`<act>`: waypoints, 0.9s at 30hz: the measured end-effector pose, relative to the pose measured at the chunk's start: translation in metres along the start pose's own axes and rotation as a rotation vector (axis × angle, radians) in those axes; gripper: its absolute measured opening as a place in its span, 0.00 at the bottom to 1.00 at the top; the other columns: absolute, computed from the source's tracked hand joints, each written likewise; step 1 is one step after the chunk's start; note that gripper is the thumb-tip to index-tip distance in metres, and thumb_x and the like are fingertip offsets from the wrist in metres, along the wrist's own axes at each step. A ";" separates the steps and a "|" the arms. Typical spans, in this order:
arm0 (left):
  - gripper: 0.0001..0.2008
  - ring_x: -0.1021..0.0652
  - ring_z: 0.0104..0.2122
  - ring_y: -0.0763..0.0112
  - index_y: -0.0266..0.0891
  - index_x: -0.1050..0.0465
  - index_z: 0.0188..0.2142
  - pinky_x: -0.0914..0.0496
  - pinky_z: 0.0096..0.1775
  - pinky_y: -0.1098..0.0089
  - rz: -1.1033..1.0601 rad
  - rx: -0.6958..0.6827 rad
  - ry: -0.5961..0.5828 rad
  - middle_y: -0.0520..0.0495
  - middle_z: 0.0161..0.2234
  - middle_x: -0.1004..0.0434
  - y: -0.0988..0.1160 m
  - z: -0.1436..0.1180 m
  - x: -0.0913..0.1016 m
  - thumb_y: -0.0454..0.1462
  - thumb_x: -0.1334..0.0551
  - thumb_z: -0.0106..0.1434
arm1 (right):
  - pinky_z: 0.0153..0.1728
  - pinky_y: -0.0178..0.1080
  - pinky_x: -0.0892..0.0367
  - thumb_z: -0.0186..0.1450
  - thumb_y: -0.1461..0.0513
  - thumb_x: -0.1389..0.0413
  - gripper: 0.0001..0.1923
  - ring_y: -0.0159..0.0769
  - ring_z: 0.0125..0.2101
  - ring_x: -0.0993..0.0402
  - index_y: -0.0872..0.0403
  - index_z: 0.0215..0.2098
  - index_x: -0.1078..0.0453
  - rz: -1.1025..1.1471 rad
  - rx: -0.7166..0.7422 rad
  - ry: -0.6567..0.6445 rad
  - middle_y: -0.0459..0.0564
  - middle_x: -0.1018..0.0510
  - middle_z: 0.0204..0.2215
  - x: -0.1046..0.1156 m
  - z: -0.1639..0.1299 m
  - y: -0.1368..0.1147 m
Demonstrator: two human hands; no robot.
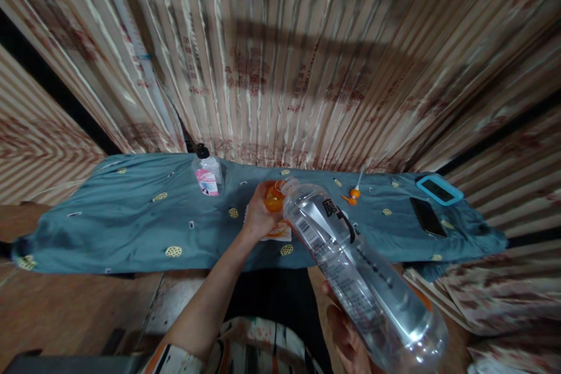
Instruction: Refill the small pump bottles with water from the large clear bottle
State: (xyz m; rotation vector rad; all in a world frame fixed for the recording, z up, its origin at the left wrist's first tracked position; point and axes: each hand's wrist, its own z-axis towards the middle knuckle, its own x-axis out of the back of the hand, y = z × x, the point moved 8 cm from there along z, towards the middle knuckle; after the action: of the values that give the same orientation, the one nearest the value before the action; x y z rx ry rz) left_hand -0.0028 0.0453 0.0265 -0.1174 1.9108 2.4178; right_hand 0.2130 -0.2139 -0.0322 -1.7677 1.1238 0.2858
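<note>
over teal cloth (pixel 131 228), hands tilt clear bottle (pixel 359 269) toward orange container (pixel 274 197)

table (pixel 109 234), teal cloth | on it: pump bottle (pixel 207 175), two phones (pixel 427 217) (pixel 439 189), orange dropper (pixel 353 194)

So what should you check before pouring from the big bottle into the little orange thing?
1. Big clear bottle gripped by right hand: ok.
2. Bottle neck tilted toward the orange container: ok.
3. Left hand steadying the orange container: ok.
4. Bottle cap off: cannot tell.
5. Orange container opening clear: cannot tell, hand hides it.
6. Phone away from spills: ok.
</note>
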 end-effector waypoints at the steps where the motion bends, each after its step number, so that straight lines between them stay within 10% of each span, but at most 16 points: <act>1: 0.31 0.13 0.44 0.54 0.42 0.22 0.49 0.19 0.50 0.56 0.002 -0.003 0.001 0.46 0.45 0.13 0.000 0.000 0.000 0.39 0.20 0.43 | 0.20 0.35 0.29 0.57 0.47 0.22 0.29 0.35 0.26 0.29 0.43 0.55 0.15 0.007 0.003 0.001 0.63 0.12 0.52 0.000 0.000 0.000; 27: 0.37 0.13 0.50 0.50 0.42 0.22 0.55 0.20 0.56 0.52 0.042 -0.017 0.003 0.43 0.51 0.12 -0.007 0.001 0.001 0.40 0.19 0.44 | 0.23 0.33 0.26 0.60 0.44 0.24 0.28 0.35 0.28 0.27 0.44 0.55 0.15 0.050 -0.027 0.009 0.62 0.12 0.52 -0.003 -0.003 0.002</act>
State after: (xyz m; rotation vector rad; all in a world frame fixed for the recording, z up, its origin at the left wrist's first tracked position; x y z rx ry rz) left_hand -0.0035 0.0479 0.0202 -0.0827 1.9134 2.4628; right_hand 0.2090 -0.2147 -0.0305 -1.7677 1.1771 0.3252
